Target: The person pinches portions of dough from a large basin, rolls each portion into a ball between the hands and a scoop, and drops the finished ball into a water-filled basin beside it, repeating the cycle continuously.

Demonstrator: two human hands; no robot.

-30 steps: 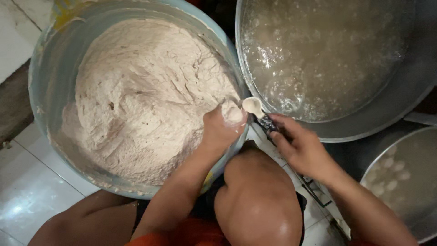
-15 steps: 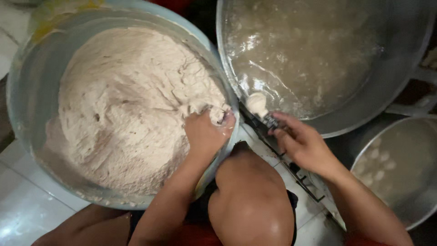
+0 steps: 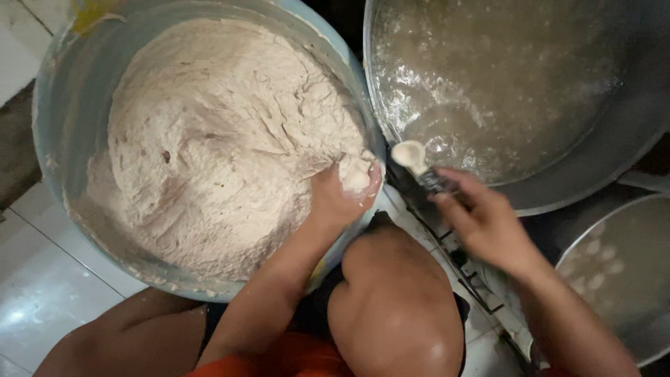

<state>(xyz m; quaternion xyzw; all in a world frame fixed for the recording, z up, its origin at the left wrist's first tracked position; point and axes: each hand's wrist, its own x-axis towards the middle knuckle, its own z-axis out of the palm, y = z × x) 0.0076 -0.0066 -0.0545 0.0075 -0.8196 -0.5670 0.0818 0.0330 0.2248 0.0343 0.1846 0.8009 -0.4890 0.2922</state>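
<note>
In the centre of the frame the left hand point(image 3: 340, 197) is clenching a lump of pale paste point(image 3: 356, 174) at the right edge of the big blue basin point(image 3: 52, 105), which is filling the upper left and holding a mound of the same paste. Just to its right, the right hand point(image 3: 481, 220) is gripping a small spoon point(image 3: 412, 159) by its handle, its paste-coated bowl hovering over the near rim of the large metal pan point(image 3: 593, 174) of cloudy liquid at upper right.
</note>
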